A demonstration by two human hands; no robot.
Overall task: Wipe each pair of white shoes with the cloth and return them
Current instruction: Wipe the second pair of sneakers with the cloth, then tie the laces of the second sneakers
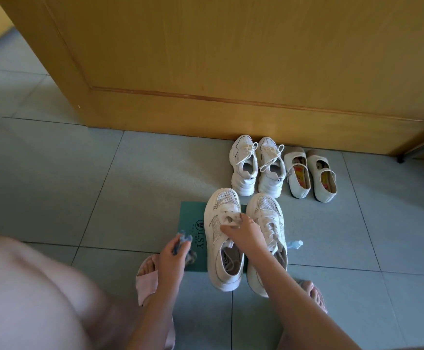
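Down on the floor tiles, the right hand had its fingers curled round the laces of the left mesh sneaker, which sat on a green sheet with its toe pointing away toward the door and its heel toward the person. The left hand gripped the bunched blue cloth just beside that shoe's outer side, so I'd guess the wipe comes in from the left, running along the shoe's length.
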